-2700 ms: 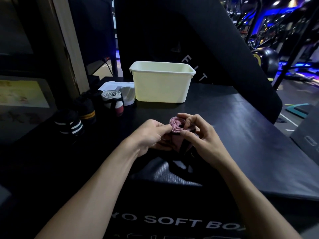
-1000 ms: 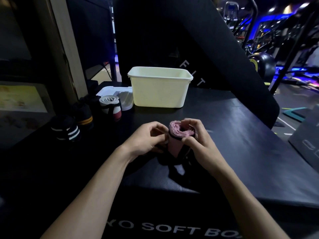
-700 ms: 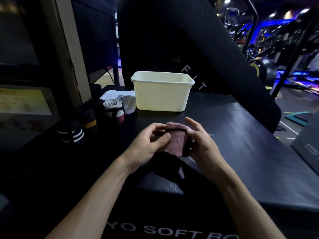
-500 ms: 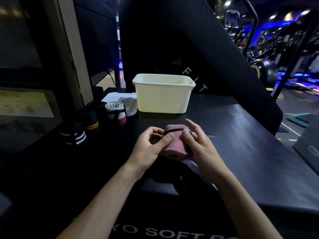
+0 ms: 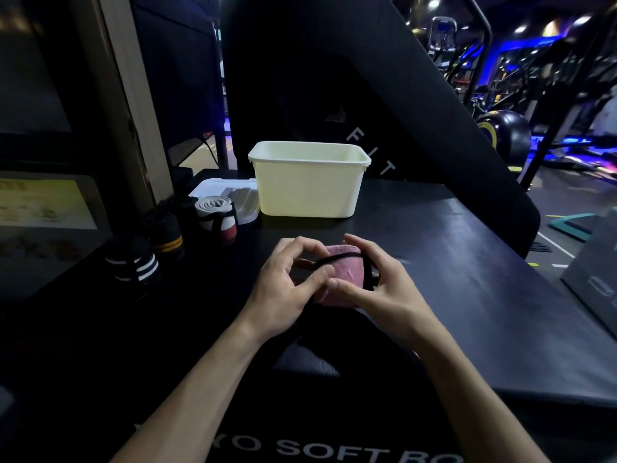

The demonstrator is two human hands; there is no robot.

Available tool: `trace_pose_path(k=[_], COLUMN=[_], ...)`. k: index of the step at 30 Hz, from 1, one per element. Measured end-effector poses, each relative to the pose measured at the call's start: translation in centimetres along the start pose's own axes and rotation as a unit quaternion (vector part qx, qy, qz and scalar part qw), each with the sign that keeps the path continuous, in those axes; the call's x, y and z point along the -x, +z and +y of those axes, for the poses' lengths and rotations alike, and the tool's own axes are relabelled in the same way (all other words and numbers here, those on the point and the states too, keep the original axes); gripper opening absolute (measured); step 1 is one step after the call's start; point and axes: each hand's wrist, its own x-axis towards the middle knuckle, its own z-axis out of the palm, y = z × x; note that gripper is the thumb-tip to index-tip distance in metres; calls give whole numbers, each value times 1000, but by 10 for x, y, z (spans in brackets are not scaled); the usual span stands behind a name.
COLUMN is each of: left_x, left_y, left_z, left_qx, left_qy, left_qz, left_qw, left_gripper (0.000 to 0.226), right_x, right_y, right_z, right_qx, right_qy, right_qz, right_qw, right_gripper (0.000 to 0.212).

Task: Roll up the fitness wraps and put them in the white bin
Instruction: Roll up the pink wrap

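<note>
Holding a pink roll (image 5: 344, 279) between them, both hands are working just above the dark surface (image 5: 467, 295). The left hand (image 5: 287, 292) is curling round the roll's left end, thumb lying across the front and fingertips arching over the top. The right hand (image 5: 380, 289) is cupping the right end, thumb pressing the lower front and forefinger reaching over the top. So each grip is closing on the roll, fingers bent, neither one spread flat. A thin black loop (image 5: 340, 257) is running across the top of the roll and down its right side, passing under the left fingertips; which hand is pulling it I cannot tell.

Straight beyond the grip, well apart from it, the bin (image 5: 307, 188) is standing upright and open; its inside is showing no wraps from this angle. Just left of the bin a white lid (image 5: 213, 188) is lying flat. In front of the lid, beyond and left of the left hand, a grey roll (image 5: 217, 218) with a red band is standing on end. Farther left, two black rolls are sitting near each other: one with an orange stripe (image 5: 167, 235), one with white stripes (image 5: 133, 262).
</note>
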Motion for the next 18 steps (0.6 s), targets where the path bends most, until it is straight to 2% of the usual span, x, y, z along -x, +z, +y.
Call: trace_pose_path(k=[7, 12, 14, 16, 18], left_x=[0, 1, 0, 0, 1], left_y=[3, 7, 3, -4, -8], left_z=[-2, -5, -7, -6, -6], left_qx=[8, 0, 52, 100, 70], left_qy=[22, 38, 23, -9, -9], left_qz=[-25, -19, -40, -104, -155], left_qw=[999, 999, 998, 989, 985], left_gripper=[17, 13, 22, 39, 54], right_x=[-4, -4, -3, -1, -1], right_y=[0, -2, -2, -1, 0], right_z=[11, 13, 11, 6, 1], right_qx=[49, 46, -19, -135, -212], right_qy=[5, 6, 25, 70, 122], right_qz=[-11, -8, 17, 26, 5], right_qw=[999, 999, 999, 988, 970], right_gripper=[92, 73, 53, 31, 28])
